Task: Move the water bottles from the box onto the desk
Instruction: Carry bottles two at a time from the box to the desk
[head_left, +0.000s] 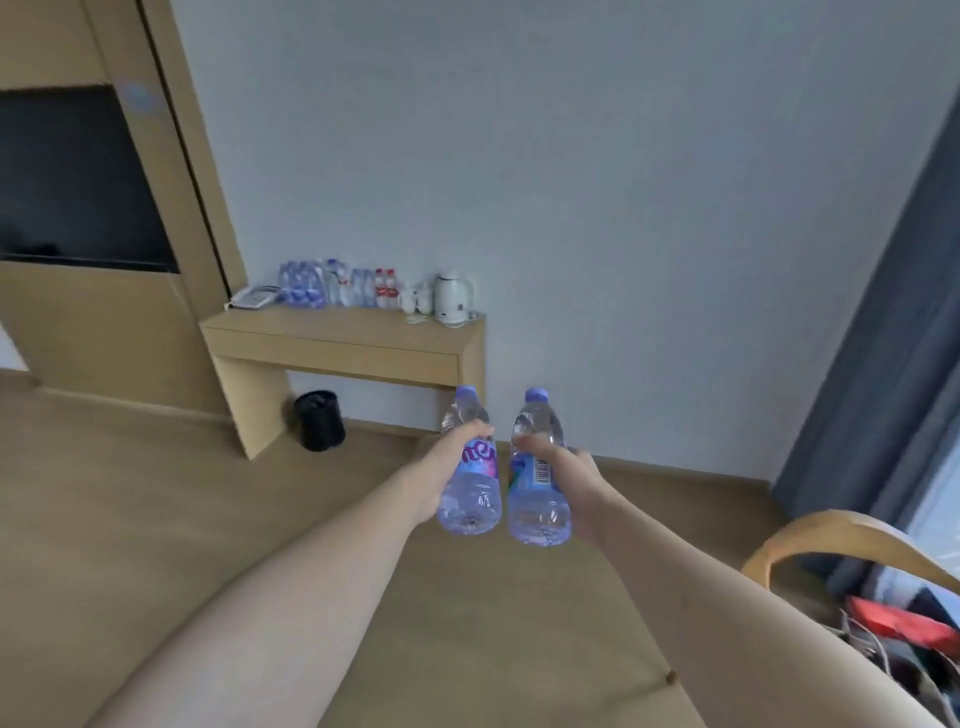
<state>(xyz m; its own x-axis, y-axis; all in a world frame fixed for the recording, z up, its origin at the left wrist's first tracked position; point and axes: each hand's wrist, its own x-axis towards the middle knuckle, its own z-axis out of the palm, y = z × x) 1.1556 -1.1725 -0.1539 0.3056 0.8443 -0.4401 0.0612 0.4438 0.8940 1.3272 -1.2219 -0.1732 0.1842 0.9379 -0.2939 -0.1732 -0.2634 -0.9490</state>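
Water bottles are the cargo, and two of them are in the air, one in each hand, held out in front of the person and well apart from the desk (343, 340) against the far wall. That desk is the biggest thing to reckon with: a pale wooden shelf-like top with a row of bottles on the desk (332, 288) already crowding its left and middle, a phone (254, 297) at the left end and a white kettle (451, 297) with cups at the right. Free surface looks scarce, so a fresh bottle set down carelessly could knock its neighbours over like skittles, or clip the kettle's cord lying at the edge.

A black bin (320, 420) stands on the floor beneath the desk's left leg; a bottle rolling off the front edge would likely land near it.

Coming down in size, the left hand (447, 467) is wrapped round the left bottle (471, 467) at its label, fingers curled over the upper body. The right hand (558, 467) is clasped round the right bottle (537, 473) the same way, barcode facing up. Both bottles tilt away from the person, caps forward, and nearly touch side by side. They look full, so a bump between them could loosen a one-handed hold, and setting both down at once leaves no spare hand to steady anything. The box is not in view.
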